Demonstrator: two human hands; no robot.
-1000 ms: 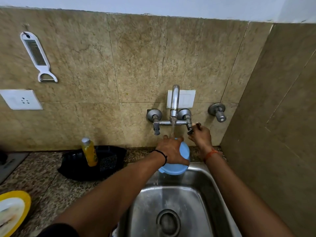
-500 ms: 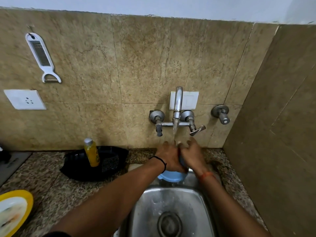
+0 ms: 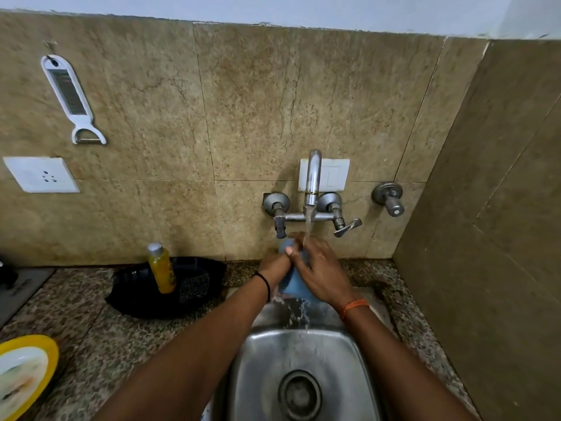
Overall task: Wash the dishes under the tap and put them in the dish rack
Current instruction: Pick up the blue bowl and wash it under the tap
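Both hands clasp a blue dish [image 3: 290,282] under the running tap [image 3: 312,177]: left hand [image 3: 274,264] and right hand [image 3: 323,268] each grip it above the sink [image 3: 264,375].

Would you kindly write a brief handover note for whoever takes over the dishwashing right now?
Left hand and right hand: both gripping the blue dish, held tilted under the running tap above the sink.
Done: tap on, rinse under way.
Left: finish the blue dish; wash the yellow-rimmed plate lying on the counter at far left. No dish rack is in view.
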